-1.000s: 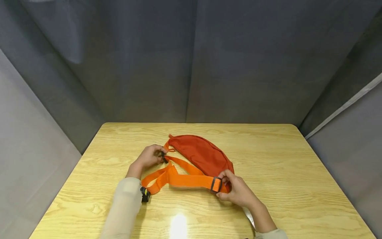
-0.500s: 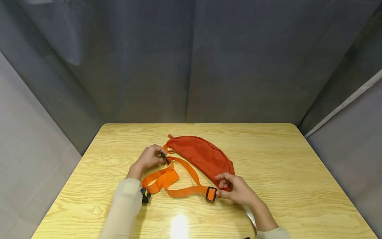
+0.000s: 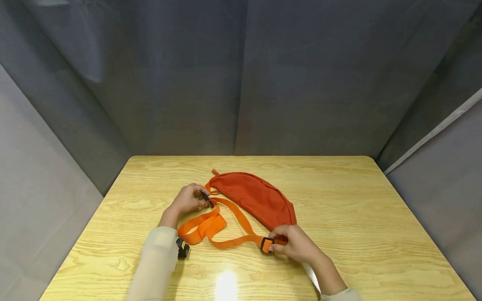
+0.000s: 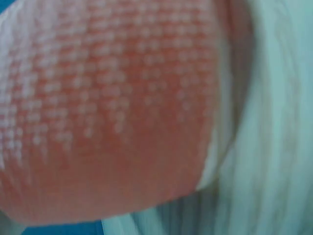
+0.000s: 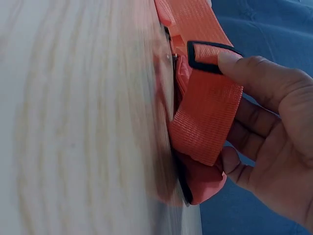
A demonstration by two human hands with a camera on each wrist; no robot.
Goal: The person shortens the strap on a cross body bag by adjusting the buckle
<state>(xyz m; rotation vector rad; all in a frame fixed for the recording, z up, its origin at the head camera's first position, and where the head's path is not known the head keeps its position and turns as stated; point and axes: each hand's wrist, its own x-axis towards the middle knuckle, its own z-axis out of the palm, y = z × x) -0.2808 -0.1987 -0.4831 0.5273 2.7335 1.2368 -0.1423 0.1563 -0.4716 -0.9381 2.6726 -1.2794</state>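
A red waist bag [image 3: 252, 196] lies on the table, its orange strap [image 3: 229, 243] looped in front of it. At the bag's left end my left hand [image 3: 187, 199] pinches a small black buckle piece [image 3: 208, 200] on the strap. My right hand [image 3: 297, 244] pinches the strap at a black slide adjuster [image 3: 262, 245], near the bag's right end. The right wrist view shows the thumb on the edge of the adjuster [image 5: 191, 56], with strap webbing [image 5: 205, 112] hanging below. A blurred reddish woven surface [image 4: 112, 98] fills most of the left wrist view, where the hand cannot be made out.
Another black buckle part [image 3: 183, 248] with a yellow mark lies beside the left sleeve. The wooden table [image 3: 361, 209] reaches back to grey curtains [image 3: 241, 83]. A pale panel [image 3: 41, 200] stands at the left.
The right hand lowered the strap and loosened its fingers, and now pinches it at the adjuster. A folded strap part dropped toward the left. The left hand stayed nearly still on the buckle piece.
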